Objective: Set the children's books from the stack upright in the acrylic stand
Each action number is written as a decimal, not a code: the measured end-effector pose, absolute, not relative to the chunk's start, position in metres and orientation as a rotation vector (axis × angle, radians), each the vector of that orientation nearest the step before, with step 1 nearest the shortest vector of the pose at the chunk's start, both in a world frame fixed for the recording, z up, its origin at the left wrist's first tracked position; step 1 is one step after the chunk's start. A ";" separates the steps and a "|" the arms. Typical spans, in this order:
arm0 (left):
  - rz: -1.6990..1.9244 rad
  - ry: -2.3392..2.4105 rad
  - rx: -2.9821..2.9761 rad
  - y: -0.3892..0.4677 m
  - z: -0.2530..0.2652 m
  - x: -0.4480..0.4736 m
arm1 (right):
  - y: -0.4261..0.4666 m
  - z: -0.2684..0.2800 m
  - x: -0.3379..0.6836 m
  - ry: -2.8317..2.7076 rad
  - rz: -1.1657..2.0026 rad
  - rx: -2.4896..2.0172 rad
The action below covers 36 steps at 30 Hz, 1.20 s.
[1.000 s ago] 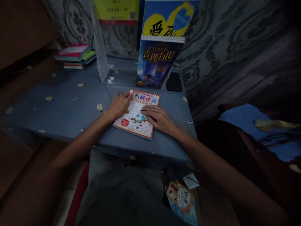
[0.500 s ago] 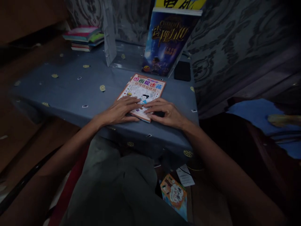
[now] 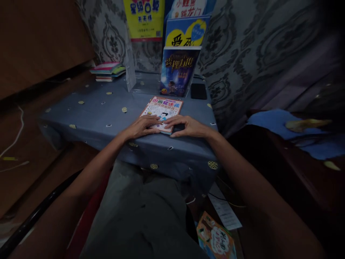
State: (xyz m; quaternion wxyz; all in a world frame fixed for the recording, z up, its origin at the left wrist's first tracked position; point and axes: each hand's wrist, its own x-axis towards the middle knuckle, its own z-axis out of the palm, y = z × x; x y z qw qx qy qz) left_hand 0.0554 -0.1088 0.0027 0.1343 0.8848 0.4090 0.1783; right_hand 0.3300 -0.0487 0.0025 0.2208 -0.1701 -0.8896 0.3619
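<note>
A closed picture book with a white, orange-edged cover and coloured Chinese lettering lies on the table near its front edge. My left hand rests flat on the lower left of the cover, fingers stretched out. On the lower right, my right hand touches the cover with its fingertips; its thumb is spread apart near the book's lower corner. Both hands hide parts of the cover's lower half.
Behind the book, a clear stand holds upright books, with a dark blue book in front. A black flat device lies to its right. A book stack sits far left. Another book lies below the table.
The view has tilted upward, showing more of the stand's books and a yellow poster. Both hands stay on the book, with little change in their pose.
</note>
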 end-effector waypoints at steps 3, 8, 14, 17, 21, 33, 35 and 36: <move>0.519 1.188 2.569 -0.108 0.001 0.055 | -0.048 0.001 0.328 -2.439 1.001 -0.480; 0.527 1.188 2.564 -0.106 -0.001 0.055 | -0.047 0.002 0.326 -2.417 1.033 -0.511; 0.542 1.168 2.538 -0.108 0.002 0.056 | -0.049 0.005 0.324 -2.398 1.069 -0.516; 0.546 1.161 2.545 -0.107 0.002 0.056 | -0.049 0.005 0.323 -2.383 1.087 -0.528; 0.566 1.157 2.542 -0.107 0.000 0.055 | -0.050 0.003 0.324 -2.349 1.107 -0.552; 0.561 1.187 2.542 -0.108 0.001 0.055 | -0.056 0.003 0.320 -2.246 1.185 -0.632; 0.555 1.186 2.552 -0.108 0.000 0.056 | -0.056 0.003 0.320 -2.245 1.181 -0.633; 0.548 1.187 2.554 -0.108 0.000 0.056 | -0.057 0.003 0.320 -2.247 1.174 -0.638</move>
